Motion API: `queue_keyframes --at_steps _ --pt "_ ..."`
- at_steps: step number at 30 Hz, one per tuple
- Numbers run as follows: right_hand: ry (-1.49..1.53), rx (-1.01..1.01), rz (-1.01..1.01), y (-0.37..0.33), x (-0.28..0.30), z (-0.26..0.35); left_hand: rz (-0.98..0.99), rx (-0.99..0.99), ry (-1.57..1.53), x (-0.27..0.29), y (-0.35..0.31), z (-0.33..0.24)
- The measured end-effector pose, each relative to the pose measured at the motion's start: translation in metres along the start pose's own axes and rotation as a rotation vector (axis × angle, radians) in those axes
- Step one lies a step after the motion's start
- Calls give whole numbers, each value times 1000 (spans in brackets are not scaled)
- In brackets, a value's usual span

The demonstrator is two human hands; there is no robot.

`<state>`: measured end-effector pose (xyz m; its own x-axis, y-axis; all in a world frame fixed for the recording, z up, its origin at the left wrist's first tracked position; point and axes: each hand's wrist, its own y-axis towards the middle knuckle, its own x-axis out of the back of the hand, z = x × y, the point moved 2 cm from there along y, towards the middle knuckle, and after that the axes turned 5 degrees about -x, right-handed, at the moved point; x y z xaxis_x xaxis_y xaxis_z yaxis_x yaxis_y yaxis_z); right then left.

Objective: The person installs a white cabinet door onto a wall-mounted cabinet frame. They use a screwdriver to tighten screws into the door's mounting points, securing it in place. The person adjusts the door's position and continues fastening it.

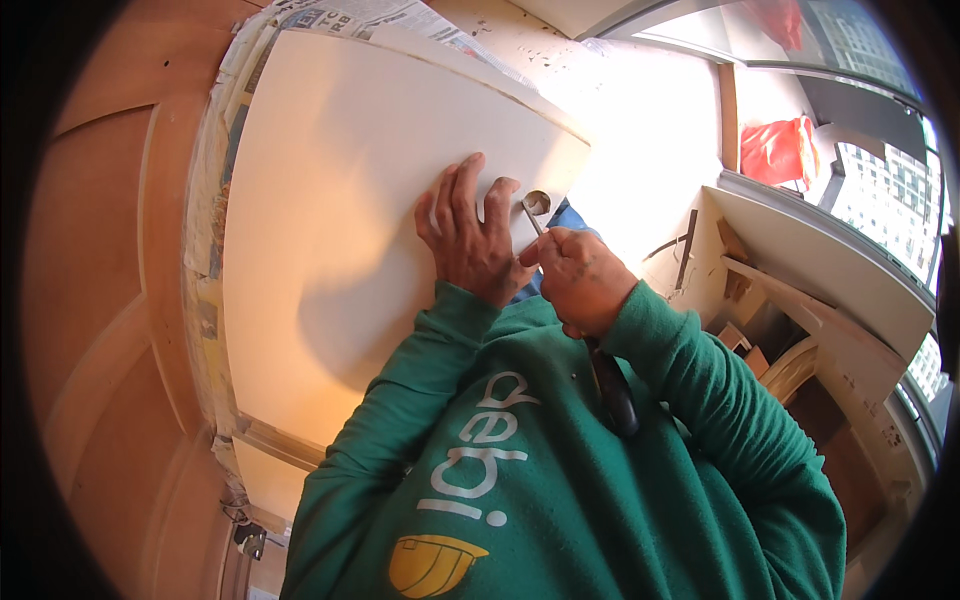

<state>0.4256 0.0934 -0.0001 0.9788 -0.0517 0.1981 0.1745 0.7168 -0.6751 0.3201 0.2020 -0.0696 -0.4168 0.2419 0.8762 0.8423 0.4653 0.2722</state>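
The dark-handled chisel [612, 385] is clamped in the right hand [580, 280], its blade reaching the round recess [538, 203] near the white panel's [340, 200] edge. The left hand [470, 235] is pressed flat, fingers spread, just beside. Cuts are best kept shallow, the panel braced, fingers kept clear of the edge.

chisel [534, 214] shaft hidden by right hand [578, 278]

A pale white panel [330, 200] lies flat on sheets of newspaper [335, 12], which spread over a reddish-brown wooden surface [100, 250]. The newspaper shows along the panel's left and far edges.
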Motion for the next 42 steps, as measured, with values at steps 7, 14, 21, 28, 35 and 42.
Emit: queue_keyframes --at_steps 7,14,21,28,35,42 --pt "465 -353 18 -9 6 3 -24 13 -43 0 -1 1" --pt "901 -612 -102 -6 -10 14 -2 20 -86 2 -1 0" --pt "935 -559 -111 -2 -19 15 18 23 -102 0 -3 2" --pt "906 -604 -156 -3 -20 21 22 21 -98 0 -2 2" --pt "847 -579 -179 -2 -23 20 -13 21 -99 -2 -2 3" --pt "771 -570 -142 -4 -19 24 12 37 -96 2 -3 2"
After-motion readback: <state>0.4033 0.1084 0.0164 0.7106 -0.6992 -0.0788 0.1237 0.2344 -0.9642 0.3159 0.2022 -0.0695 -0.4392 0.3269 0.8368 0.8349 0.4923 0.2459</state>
